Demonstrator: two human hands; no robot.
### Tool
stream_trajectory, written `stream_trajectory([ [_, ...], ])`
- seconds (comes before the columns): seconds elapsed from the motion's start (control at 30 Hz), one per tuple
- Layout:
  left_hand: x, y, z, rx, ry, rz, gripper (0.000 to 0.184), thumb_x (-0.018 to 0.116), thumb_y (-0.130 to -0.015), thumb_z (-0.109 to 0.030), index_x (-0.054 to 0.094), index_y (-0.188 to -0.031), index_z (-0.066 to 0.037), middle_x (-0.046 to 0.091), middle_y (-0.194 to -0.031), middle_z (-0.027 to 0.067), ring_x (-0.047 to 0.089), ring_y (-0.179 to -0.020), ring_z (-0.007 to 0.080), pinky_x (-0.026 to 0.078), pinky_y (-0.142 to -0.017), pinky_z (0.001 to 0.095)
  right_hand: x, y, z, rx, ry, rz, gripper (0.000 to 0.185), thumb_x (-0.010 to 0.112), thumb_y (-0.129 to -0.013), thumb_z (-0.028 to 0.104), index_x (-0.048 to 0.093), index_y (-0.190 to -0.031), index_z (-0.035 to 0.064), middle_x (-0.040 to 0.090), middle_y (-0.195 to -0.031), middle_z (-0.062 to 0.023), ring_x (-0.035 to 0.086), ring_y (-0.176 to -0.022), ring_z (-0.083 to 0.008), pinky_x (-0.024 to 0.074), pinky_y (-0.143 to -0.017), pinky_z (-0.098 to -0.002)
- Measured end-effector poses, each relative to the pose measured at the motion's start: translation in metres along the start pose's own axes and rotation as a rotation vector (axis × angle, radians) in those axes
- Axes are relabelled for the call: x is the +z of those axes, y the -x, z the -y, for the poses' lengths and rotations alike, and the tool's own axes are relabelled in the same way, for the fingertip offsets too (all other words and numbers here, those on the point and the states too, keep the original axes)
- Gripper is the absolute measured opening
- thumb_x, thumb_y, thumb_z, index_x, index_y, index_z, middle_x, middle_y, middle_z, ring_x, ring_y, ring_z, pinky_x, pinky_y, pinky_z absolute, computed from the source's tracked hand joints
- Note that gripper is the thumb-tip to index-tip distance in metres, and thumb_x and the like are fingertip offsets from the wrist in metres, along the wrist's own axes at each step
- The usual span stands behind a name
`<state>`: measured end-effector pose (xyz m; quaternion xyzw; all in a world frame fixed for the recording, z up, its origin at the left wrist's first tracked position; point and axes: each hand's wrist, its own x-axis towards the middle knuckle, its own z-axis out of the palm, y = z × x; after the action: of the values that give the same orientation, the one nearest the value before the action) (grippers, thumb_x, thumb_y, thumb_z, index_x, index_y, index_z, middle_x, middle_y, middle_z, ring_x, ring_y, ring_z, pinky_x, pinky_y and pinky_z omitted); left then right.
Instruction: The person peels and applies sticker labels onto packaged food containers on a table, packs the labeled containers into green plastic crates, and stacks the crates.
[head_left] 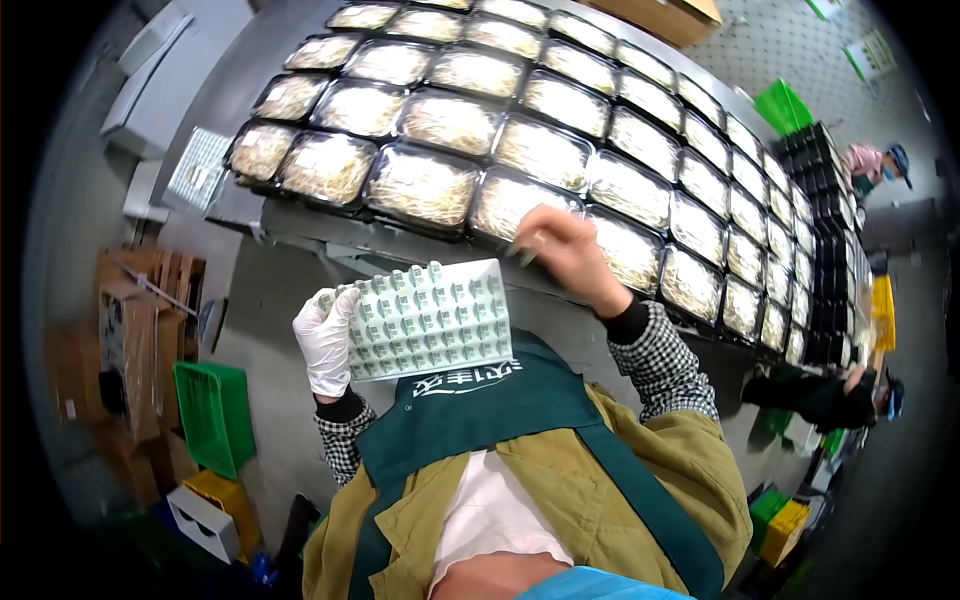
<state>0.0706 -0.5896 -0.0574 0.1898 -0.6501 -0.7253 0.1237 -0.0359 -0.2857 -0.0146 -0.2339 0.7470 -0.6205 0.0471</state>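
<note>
My left hand point(328, 338), in a white glove, grips the left edge of a white sheet of stickers point(430, 318). Rows of small green-and-white stickers cover the sheet, and several along its top edge curl up. Bare and slightly blurred, my right hand point(568, 255) has its fingers pinched together above the near edge of the table. A small pale sticker point(527, 256) shows at its fingertips. Just beyond that hand is a black tray of pale, thin strands under a clear lid point(510, 205), partly hidden by the fingers.
Rows of similar packed trays point(450, 120) cover the metal table point(225, 95). More sheets point(200, 168) lie at its left corner. A green crate point(215, 420) stands on the floor at left, near cardboard boxes point(130, 360). Two people work at right, beside stacked black trays point(832, 235).
</note>
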Motion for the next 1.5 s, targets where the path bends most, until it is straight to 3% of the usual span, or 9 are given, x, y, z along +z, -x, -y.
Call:
stream_trajectory([
  [0.1, -0.006, -0.008, 0.007, 0.045, -0.015, 0.016, 0.008, 0.068, -0.082, -0.005, 0.063, -0.084, 0.001, 0.063, -0.08, -0.0011, 0.054, -0.072, 0.0046, 0.044, -0.066, 0.0193, -0.071, 0.01, -0.072, 0.249, -0.391, -0.606, 0.03, 0.063, -0.084, 0.006, 0.057, -0.113, 0.0009, 0.061, -0.097, -0.0046, 0.056, -0.083, -0.0101, 0.048, -0.071, -0.0245],
  [0.3, -0.027, -0.021, -0.002, 0.025, 0.003, -0.186, 0.006, 0.064, -0.085, -0.005, 0.064, -0.087, 0.001, 0.066, -0.086, 0.004, 0.06, -0.077, 0.0094, 0.048, -0.07, 0.0214, -0.135, 0.044, -0.111, 0.218, 0.28, -1.081, 0.053, 0.066, -0.081, 0.007, 0.04, -0.127, -0.0003, 0.055, -0.105, -0.0119, 0.056, -0.084, -0.0151, 0.0491, -0.073, -0.0276],
  [0.57, -0.018, -0.032, 0.0, 0.034, 0.047, -0.126, 0.007, 0.064, -0.086, -0.008, 0.064, -0.085, -0.001, 0.065, -0.084, 0.0016, 0.057, -0.074, 0.0063, 0.046, -0.069, 0.0197, -0.125, 0.007, -0.151, 0.335, 0.558, -0.88, 0.056, 0.069, -0.077, 0.012, 0.042, -0.125, 0.0017, 0.057, -0.108, -0.0119, 0.06, -0.089, -0.019, 0.0489, -0.08, -0.0328],
  [0.7, -0.008, -0.036, -0.005, 0.07, -0.009, -0.095, 0.007, 0.064, -0.085, -0.008, 0.065, -0.085, -0.001, 0.065, -0.084, 0.0016, 0.057, -0.075, 0.007, 0.046, -0.071, 0.0207, -0.12, 0.01, -0.152, 0.199, 1.3, -0.826, 0.053, 0.063, -0.075, 0.006, 0.044, -0.124, 0.0037, 0.056, -0.105, -0.0108, 0.059, -0.084, -0.0241, 0.045, -0.082, -0.0372],
  [0.77, -0.01, -0.038, -0.005, 0.085, -0.05, -0.094, 0.006, 0.064, -0.085, -0.007, 0.065, -0.086, -0.001, 0.066, -0.085, 0.0019, 0.058, -0.075, 0.0073, 0.046, -0.071, 0.0206, -0.125, 0.028, -0.14, 0.321, 1.042, -0.849, 0.055, 0.062, -0.075, 0.003, 0.042, -0.127, 0.006, 0.053, -0.106, -0.0142, 0.055, -0.098, -0.0304, 0.0421, -0.085, -0.0386],
  [0.97, -0.01, -0.038, -0.002, 0.048, 0.019, -0.119, 0.008, 0.064, -0.085, -0.007, 0.065, -0.087, 0.001, 0.065, -0.084, 0.0009, 0.057, -0.074, 0.0066, 0.046, -0.07, 0.0204, -0.064, 0.103, -0.109, 0.485, 0.388, -0.988, 0.042, 0.066, -0.079, 0.013, 0.049, -0.116, 0.0001, 0.064, -0.079, -0.0041, 0.057, -0.07, -0.0094, 0.046, -0.067, -0.025],
  [1.23, -0.013, -0.04, -0.005, 0.09, -0.081, -0.043, 0.006, 0.066, -0.084, -0.006, 0.065, -0.086, -0.001, 0.066, -0.084, 0.0022, 0.059, -0.075, 0.0071, 0.046, -0.07, 0.0209, -0.056, 0.105, -0.108, 0.467, 1.176, -0.954, 0.037, 0.063, -0.078, 0.017, 0.052, -0.111, 0.0077, 0.057, -0.085, -0.0045, 0.056, -0.088, -0.0227, 0.0401, -0.077, -0.0382],
  [1.4, -0.02, -0.031, -0.003, 0.056, -0.114, -0.057, 0.008, 0.067, -0.083, -0.007, 0.065, -0.087, 0.0, 0.064, -0.081, -0.0002, 0.057, -0.073, 0.0062, 0.045, -0.068, 0.0205, 0.011, 0.046, -0.087, 0.358, 0.402, -0.732, 0.017, 0.07, -0.078, 0.019, 0.066, -0.079, 0.0029, 0.058, -0.11, -0.0098, 0.055, -0.092, -0.0188, 0.0442, -0.074, -0.0281],
  [1.5, -0.021, -0.028, -0.004, 0.116, -0.171, -0.047, 0.01, 0.068, -0.082, -0.008, 0.065, -0.087, 0.001, 0.064, -0.081, -0.0007, 0.056, -0.071, 0.0058, 0.045, -0.067, 0.0204, 0.047, 0.009, -0.125, 0.273, 0.443, -0.761, 0.018, 0.068, -0.076, 0.023, 0.065, -0.073, 0.0048, 0.059, -0.103, -0.0099, 0.052, -0.1, -0.0271, 0.0394, -0.087, -0.0373],
])
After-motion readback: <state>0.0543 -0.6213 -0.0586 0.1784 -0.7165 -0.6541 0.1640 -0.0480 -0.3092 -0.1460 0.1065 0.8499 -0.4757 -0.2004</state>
